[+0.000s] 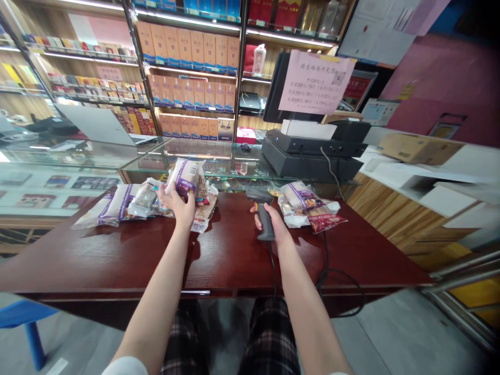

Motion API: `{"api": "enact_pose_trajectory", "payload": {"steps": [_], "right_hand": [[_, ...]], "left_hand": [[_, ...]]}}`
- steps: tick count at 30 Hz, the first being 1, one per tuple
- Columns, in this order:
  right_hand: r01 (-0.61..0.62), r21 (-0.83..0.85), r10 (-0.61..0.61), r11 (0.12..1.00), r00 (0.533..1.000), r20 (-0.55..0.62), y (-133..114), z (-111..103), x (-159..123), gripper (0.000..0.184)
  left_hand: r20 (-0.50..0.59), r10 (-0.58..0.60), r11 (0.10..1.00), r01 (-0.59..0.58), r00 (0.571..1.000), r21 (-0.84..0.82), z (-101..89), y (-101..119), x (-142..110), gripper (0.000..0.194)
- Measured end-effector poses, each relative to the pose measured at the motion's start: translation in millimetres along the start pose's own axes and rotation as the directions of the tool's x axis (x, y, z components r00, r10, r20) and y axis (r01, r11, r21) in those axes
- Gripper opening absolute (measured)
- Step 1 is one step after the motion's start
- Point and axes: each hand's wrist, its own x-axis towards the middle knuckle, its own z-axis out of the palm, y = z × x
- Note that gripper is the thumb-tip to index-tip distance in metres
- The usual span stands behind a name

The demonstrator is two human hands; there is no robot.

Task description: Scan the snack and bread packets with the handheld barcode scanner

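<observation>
My left hand is closed on a white and purple snack bag, lifted a little over the packets on the table, its barcode showing. My right hand is wrapped round the grip of a dark barcode scanner, whose cable hangs past the table's front edge. To the left lie more snack bags and a clear packet. Below the held bag another packet rests on the wood. On the right a second pile holds a purple and white bag and a red packet.
The dark red table spans the front. Behind it stand a glass counter, a laptop, and a black cash register under a monitor with a pink notice. A black cable loops at right; a blue stool is at left.
</observation>
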Motion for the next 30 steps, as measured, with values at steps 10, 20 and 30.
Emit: {"api": "enact_pose_trajectory", "payload": {"steps": [10, 20, 30], "right_hand": [[-0.024, 0.007, 0.024, 1.0, 0.999, 0.04, 3.6, -3.5, 1.2, 0.042], [0.023, 0.031, -0.024, 0.999, 0.999, 0.024, 4.6, -4.5, 3.4, 0.037], [0.01, -0.01, -0.01, 1.0, 1.0, -0.026, -1.1, 1.0, -1.0, 0.039]], "left_hand": [[0.002, -0.043, 0.976, 0.041, 0.999, 0.215, -2.9, 10.2, -3.6, 0.049], [0.082, 0.066, 0.984, -0.079, 0.994, 0.158, 0.4, 4.6, -5.2, 0.052], [0.027, 0.053, 0.985, -0.057, 0.998, 0.162, -0.4, 11.3, -8.6, 0.048]]}}
